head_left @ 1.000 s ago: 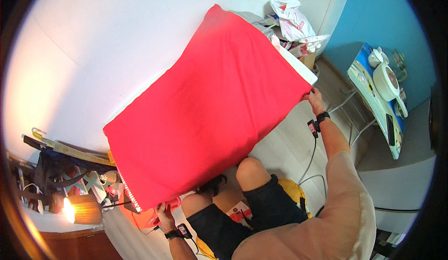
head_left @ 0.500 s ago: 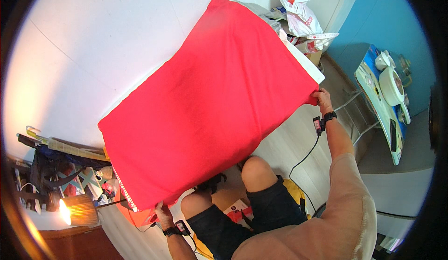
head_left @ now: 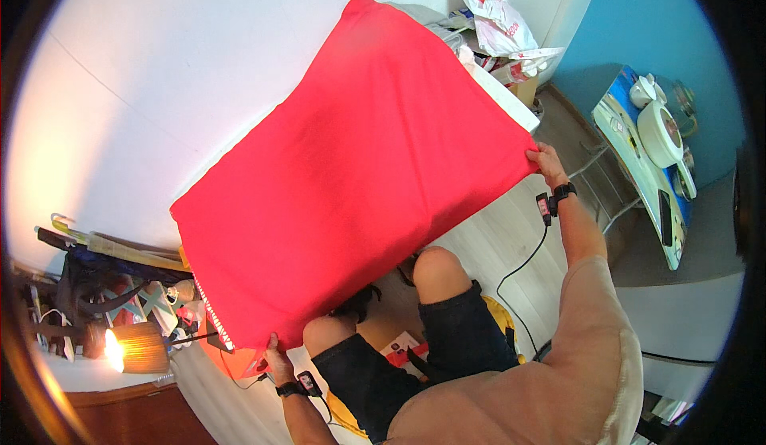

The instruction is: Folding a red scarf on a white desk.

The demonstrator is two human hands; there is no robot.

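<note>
A large red cloth (head_left: 343,166) lies over a white table (head_left: 511,103), whose edge shows along the far right side. With my right hand (head_left: 546,163) I pinch the cloth's near right corner, drawn out past the table. At the near left corner my left hand (head_left: 277,361) grips the cloth's edge, fingers closed on it. Between the two hands the near edge hangs down in front of my knees. A fold rises at the far corner. A white patterned trim runs along the left edge. Each wrist wears a black strap with a small cabled device.
A lit lamp (head_left: 137,348) stands at the left near a cluttered shelf (head_left: 120,301). White plastic bags (head_left: 501,26) sit beyond the far right corner. On the right, a small folding table (head_left: 638,158) carries a white pot (head_left: 659,134). An orange bag (head_left: 227,363) is beside my left hand.
The view has shifted slightly. The cloth looks a little tauter and smoother near its right corner. Both hands keep hold of the same corners.
</note>
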